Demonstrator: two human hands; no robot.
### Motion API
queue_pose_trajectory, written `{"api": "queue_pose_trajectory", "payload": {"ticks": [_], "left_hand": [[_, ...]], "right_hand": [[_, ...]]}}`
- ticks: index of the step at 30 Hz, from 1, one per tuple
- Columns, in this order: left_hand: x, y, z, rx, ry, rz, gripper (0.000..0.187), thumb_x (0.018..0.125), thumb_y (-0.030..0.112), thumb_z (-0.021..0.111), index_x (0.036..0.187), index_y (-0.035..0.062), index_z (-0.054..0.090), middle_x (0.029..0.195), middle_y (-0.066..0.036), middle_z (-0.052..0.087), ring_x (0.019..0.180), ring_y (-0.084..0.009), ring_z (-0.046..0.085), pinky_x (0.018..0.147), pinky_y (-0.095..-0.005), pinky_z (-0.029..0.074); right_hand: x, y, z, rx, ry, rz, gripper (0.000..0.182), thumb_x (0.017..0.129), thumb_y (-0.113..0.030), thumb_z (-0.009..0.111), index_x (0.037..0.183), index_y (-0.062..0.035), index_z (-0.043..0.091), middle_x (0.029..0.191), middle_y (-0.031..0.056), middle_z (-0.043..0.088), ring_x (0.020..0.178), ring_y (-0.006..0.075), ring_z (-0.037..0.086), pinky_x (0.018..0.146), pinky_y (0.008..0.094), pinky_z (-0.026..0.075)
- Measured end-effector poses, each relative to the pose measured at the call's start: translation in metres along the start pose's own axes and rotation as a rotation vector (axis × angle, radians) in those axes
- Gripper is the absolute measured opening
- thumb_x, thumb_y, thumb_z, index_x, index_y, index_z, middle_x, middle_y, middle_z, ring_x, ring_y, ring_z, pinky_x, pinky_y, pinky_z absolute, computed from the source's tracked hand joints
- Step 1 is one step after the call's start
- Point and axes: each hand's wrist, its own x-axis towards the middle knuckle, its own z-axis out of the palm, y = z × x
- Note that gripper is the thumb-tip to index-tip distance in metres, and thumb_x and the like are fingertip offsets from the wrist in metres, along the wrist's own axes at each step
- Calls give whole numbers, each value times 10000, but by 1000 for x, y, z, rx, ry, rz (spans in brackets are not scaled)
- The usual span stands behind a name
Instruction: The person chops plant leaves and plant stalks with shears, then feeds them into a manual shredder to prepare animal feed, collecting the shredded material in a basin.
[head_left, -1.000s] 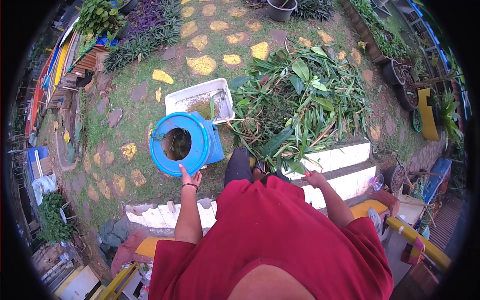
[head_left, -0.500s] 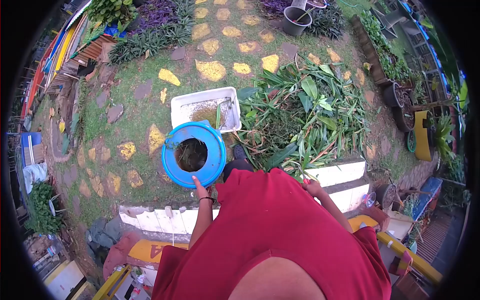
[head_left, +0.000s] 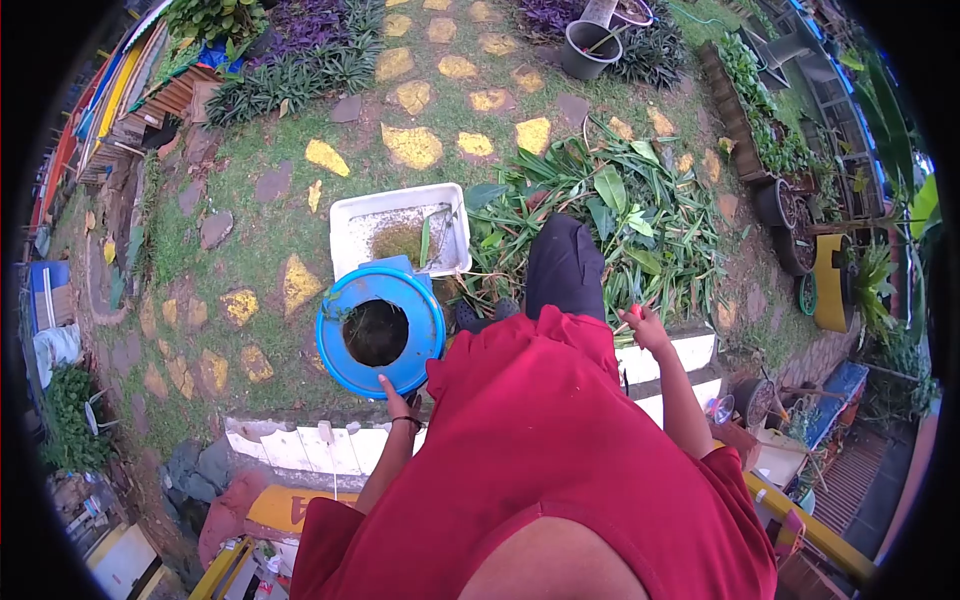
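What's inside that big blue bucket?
Through the round opening in the blue bucket, I can see a dark inside, but not what's at the bottom. The rim hides the sides, and the left hand is holding its edge.

1 head view, steeply down over red shirt (head_left: pixel 540 430) and grass (head_left: pixel 262 235)

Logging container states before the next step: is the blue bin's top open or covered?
Open: the blue bin shows a round hole in its top, no cover over it. Fill level: cannot tell.
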Motion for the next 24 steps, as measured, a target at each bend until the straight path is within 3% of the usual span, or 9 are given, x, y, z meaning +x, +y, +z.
{"api": "queue_pose_trajectory", "payload": {"ticks": [2, 4, 6, 8, 9, 16, 18, 20, 24], "left_hand": [[5, 1, -3, 6, -81, 11, 946, 741, 862, 563, 1298, 97, 543, 1213, -100, 632, 1026, -263, 607, 845, -443, 461], [-11, 7, 3, 31, -44, 35, 970, 723, 879, 560, 1309, 107, 536, 1192, -91, 635, 1048, -260, 596, 870, -447, 449], [-26, 9, 15, 22, -12, 107, 998, 692, 895, 573, 1308, 110, 537, 1162, -83, 643, 1022, -262, 604, 847, -452, 458], [-19, 6, 17, -76, 22, 68, 836, 802, 790, 581, 1295, 114, 550, 1184, -59, 638, 1012, -262, 615, 854, -426, 471], [-29, 18, 36, -83, 12, 82, 836, 802, 790, 581, 1295, 114, 550, 1184, -59, 638, 1012, -262, 615, 854, -426, 471], [-11, 57, 230, 197, -208, 220, 729, 855, 702, 564, 1276, 106, 559, 1182, -56, 636, 1025, -263, 620, 865, -420, 478], [-16, 59, 290, 315, -266, 236, 699, 870, 677, 559, 1270, 104, 561, 1182, -56, 636, 1028, -264, 621, 868, -418, 480], [-27, 64, 352, 453, -329, 246, 669, 885, 653, 554, 1265, 102, 564, 1181, -55, 635, 1032, -264, 623, 871, -417, 482], [-41, 79, 444, 695, -410, 279, 609, 915, 603, 543, 1254, 98, 568, 1180, -53, 634, 1039, -265, 626, 877, -414, 485]], "right_hand": [[16, 9, -3, 49, -4, 8, 598, 802, -481, 744, 1044, 51, 618, 835, 106, 625, 732, 196, 571, 699, 340, 472], [40, 13, -3, 33, -25, 84, 512, 840, -452, 734, 998, 9, 577, 736, 41, 537, 513, 120, 501, 469, 291, 411], [56, 15, 1, 68, -43, 125, 562, 831, -467, 743, 1050, 23, 578, 731, 50, 548, 498, 125, 499, 453, 291, 405], [77, 10, 2, 120, -128, 183, 593, 813, -467, 769, 1063, 31, 567, 726, 52, 550, 480, 129, 490, 422, 293, 381], [109, 31, 8, 109, -124, 161, 593, 813, -470, 767, 1053, 33, 565, 724, 52, 548, 474, 128, 483, 419, 295, 372], [228, -33, -39, 138, -139, 112, 612, 798, -513, 766, 1057, 14, 596, 760, 56, 573, 497, 128, 503, 445, 307, 385], [275, -45, -68, 115, -113, 48, 629, 801, -542, 748, 1064, 13, 609, 808, 70, 600, 573, 144, 534, 526, 313, 438], [313, -59, -106, 89, -105, 56, 807, 756, -578, 755, 1205, 75, 605, 1139, 191, 669, 1045, 273, 645, 931, 373, 478], [341, -92, -184, 189, -161, 174, 804, 753, -571, 757, 1217, 67, 602, 1161, 205, 665, 1087, 284, 640, 963, 376, 468]]}}
